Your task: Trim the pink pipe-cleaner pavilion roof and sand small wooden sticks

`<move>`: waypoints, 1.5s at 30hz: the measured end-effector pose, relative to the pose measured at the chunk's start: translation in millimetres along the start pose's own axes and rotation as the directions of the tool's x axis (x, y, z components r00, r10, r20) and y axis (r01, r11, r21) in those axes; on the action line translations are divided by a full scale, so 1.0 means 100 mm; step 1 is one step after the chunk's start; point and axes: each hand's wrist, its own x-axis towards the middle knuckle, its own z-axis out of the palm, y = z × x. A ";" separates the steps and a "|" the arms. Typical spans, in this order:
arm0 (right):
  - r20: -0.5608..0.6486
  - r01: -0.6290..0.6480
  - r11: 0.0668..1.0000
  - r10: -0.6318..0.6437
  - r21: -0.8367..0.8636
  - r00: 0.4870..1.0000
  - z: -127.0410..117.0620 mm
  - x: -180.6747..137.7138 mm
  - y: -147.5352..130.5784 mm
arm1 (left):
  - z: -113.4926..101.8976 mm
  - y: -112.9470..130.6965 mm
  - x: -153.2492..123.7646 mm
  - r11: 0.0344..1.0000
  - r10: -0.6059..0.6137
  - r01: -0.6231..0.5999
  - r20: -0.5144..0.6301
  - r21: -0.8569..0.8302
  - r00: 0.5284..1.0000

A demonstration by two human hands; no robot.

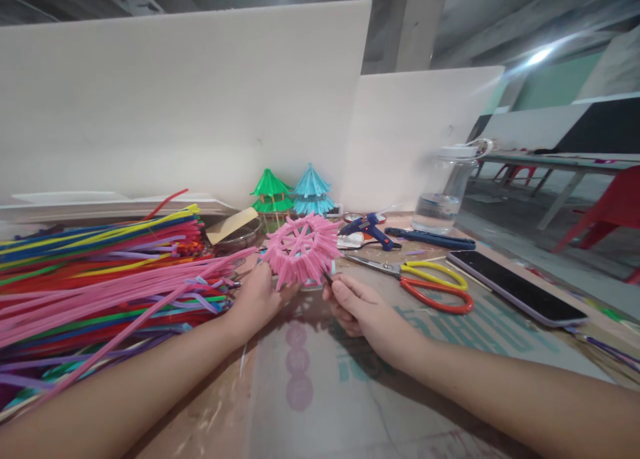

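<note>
In the head view, my left hand [263, 292] is closed around the underside of a pink pipe-cleaner roof [301, 249], a ring of short fuzzy pieces with spokes across its middle. Most of those fingers are hidden behind it. My right hand [353, 302] pinches a thin dark pointed tool [327, 278], whose tip meets the lower right edge of the roof; its exact kind is not clear. Behind stand a green pipe-cleaner pagoda [271, 191] and a blue pipe-cleaner pagoda [312, 190], each with tiered roofs.
Bundles of coloured pipe cleaners [125, 279] cover the left side. To the right lie scissors [435, 286], a blue glue gun [373, 230], a dark blue cutter [431, 238] and a phone [515, 287]. A water bottle [440, 192] stands before white boards [190, 106].
</note>
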 end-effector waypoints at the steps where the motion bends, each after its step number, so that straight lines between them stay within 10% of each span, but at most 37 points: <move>1: -0.001 0.003 1.000 -0.003 -0.002 1.000 0.00 0.00 0.00 | 0.00 0.00 0.00 1.000 0.002 -0.002 0.003 -0.002 1.000; 45: 0.045 -0.053 0.999 0.053 0.008 0.998 0.02 -0.01 0.00 | -0.01 -0.06 -0.01 0.998 0.047 -0.046 0.016 -0.046 0.999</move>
